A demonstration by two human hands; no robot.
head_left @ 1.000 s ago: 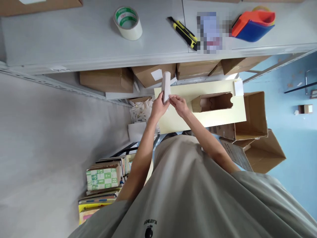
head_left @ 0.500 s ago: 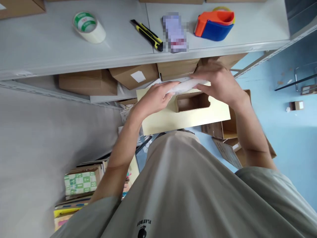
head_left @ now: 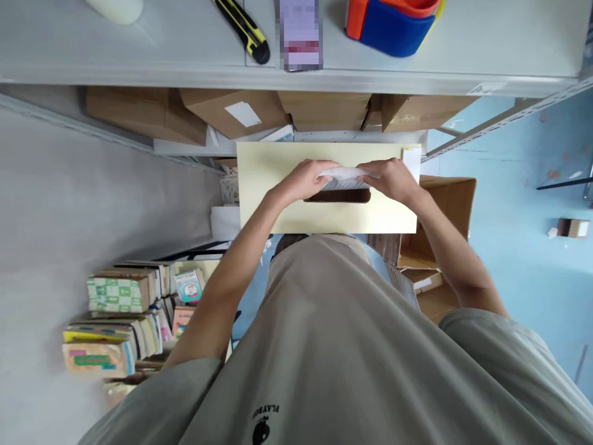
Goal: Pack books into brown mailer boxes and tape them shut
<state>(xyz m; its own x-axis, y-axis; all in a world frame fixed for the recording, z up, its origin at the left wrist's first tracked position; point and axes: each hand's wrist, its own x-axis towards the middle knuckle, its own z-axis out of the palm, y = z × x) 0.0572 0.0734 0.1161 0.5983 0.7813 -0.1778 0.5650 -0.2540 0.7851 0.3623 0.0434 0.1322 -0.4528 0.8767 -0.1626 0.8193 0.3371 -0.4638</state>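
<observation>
Both my arms reach forward toward twelve o'clock, bare from the short sleeves down, elbows bent outward. My left forearm rises from seven o'clock, my right from four o'clock, converging ahead of my chest. My left hand [head_left: 301,181] is palm down, fingers [head_left: 320,168] curled and closed in a grip. My right hand [head_left: 391,179] mirrors it at its three o'clock side, knuckles up, fingers [head_left: 370,168] curled toward the left hand. The two hands sit level, near each other, not touching. Wrists are straight.
</observation>
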